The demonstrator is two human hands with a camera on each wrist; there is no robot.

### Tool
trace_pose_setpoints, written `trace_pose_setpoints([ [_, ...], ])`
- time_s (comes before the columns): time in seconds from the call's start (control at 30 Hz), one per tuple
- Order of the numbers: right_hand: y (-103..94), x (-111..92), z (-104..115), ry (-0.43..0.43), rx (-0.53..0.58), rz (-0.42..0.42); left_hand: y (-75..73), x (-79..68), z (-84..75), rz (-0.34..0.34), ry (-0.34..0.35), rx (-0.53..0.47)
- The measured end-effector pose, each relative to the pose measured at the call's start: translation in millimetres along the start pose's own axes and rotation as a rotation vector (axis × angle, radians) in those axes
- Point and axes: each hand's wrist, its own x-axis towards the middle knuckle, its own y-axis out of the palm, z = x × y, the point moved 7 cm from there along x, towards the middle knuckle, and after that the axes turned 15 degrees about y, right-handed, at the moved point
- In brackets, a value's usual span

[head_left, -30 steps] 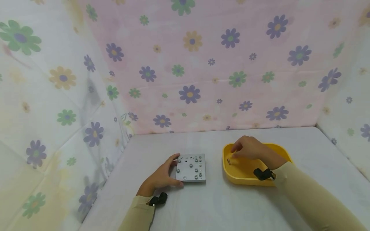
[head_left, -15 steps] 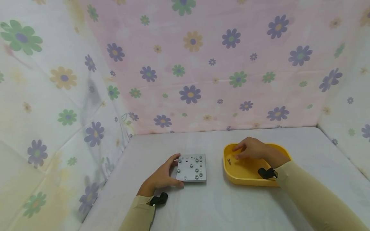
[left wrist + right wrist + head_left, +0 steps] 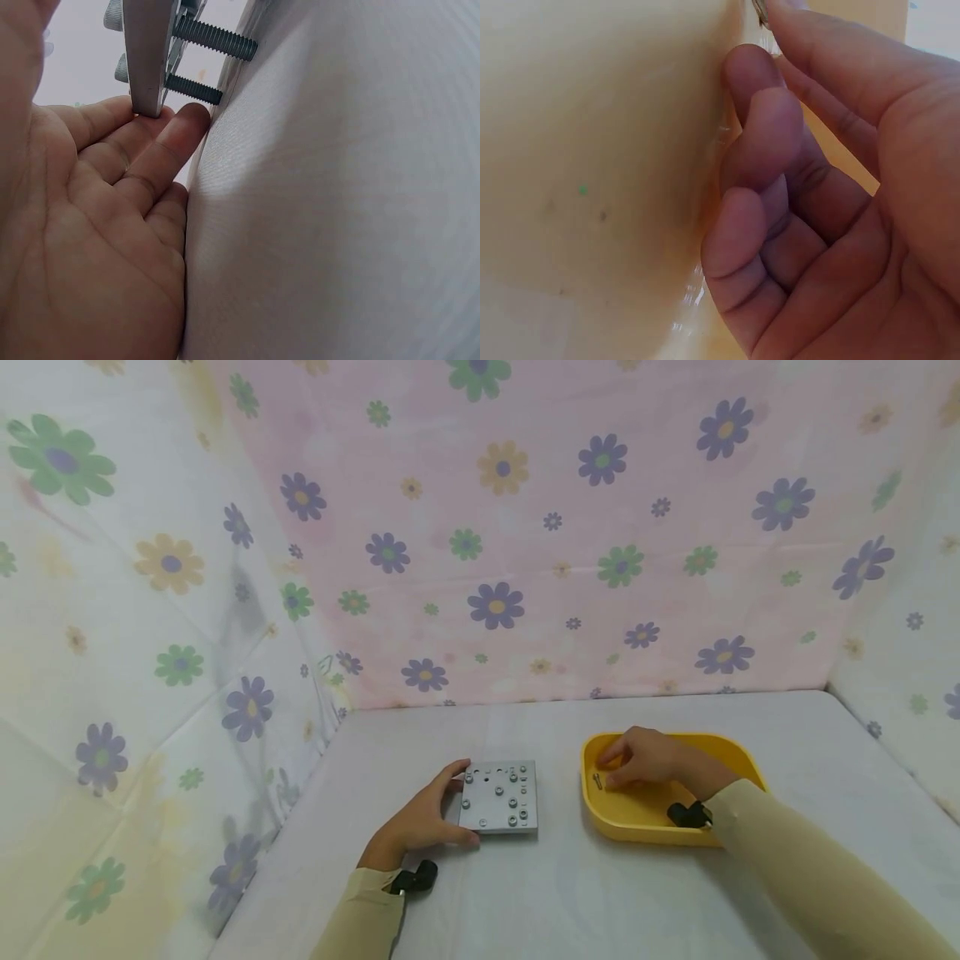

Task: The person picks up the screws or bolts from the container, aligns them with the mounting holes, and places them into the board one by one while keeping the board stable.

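Observation:
My left hand (image 3: 422,820) grips the left side of a square silver metal plate (image 3: 482,802), thumb at its near edge and fingers at the far corner. Several socket-head screws stand in the plate; in the left wrist view a threaded shank (image 3: 217,39) sticks out below it. My right hand (image 3: 648,756) reaches into a yellow tray (image 3: 630,833). Its thumb and forefinger are spread on either side of a small loose screw (image 3: 597,781) on the tray floor. In the right wrist view the screw (image 3: 760,11) shows only partly, beside the thumb tip, and the other fingers are loosely curled.
A white-covered table (image 3: 555,893) carries the plate and, to its right, the tray. Flower-print cloth (image 3: 525,635) hangs behind the table and on both sides. Dark wrist cameras sit on both wrists.
My right hand lifted slightly away from the screw, then lowered back towards it, thumb and forefinger coming close around it. The left hand and plate have stayed in place.

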Motion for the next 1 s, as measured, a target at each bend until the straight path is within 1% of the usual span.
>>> trace_pose_setpoints([
  [0.23,2.3,0,9,0.000,-0.015,-0.018,-0.7,-0.4,-1.2,-0.005,0.004,0.003],
  [0.6,3.8,9,3,0.054,-0.025,-0.053,0.4,-0.2,-3.7,-0.001,0.004,-0.015],
  [0.8,3.1,10,6,0.028,-0.045,-0.082,1.1,-0.3,-4.1,-0.002,0.008,-0.020],
  [0.87,3.4,9,6,0.031,-0.048,-0.085,1.0,-0.4,-3.8,-0.003,0.011,-0.020],
  [1.0,4.1,8,8,0.068,-0.048,-0.088,0.3,-0.6,-4.0,-0.006,0.020,-0.020],
])
